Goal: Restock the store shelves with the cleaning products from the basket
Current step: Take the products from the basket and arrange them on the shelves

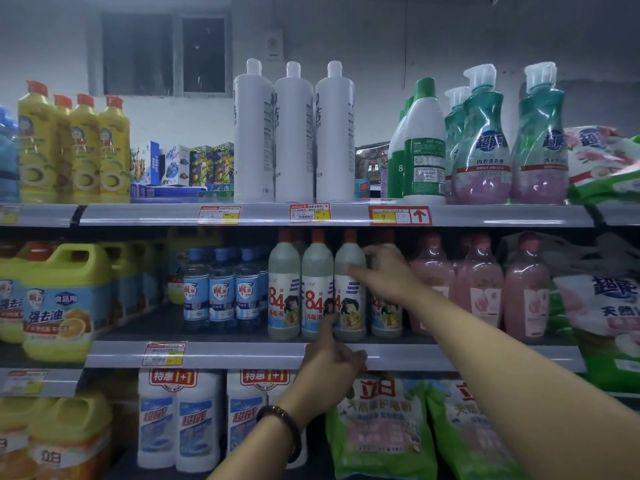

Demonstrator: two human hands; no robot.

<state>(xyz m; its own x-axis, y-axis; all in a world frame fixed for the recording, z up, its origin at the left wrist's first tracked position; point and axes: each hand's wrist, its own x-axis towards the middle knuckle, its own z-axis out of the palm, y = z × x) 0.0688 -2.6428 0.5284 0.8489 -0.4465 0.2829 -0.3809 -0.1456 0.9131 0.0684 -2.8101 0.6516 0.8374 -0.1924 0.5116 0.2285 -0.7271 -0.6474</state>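
- Head view, middle shelf: four 84 bottles upright in the front row, side by side, further caps behind.
- Right hand: reaching in from the right, thumb across the front and fingers curled behind the shoulder of the third 84 bottle, counted from the left; grasping it.
- Left hand: at the shelf's near edge, clenched on nothing, one digit raised against the same bottle's lower label.
- Left of that row: three blue bottles in front. Right of it: three pink bottles.
- Top shelf: four yellow bottles at left, three tall white bottles at centre.
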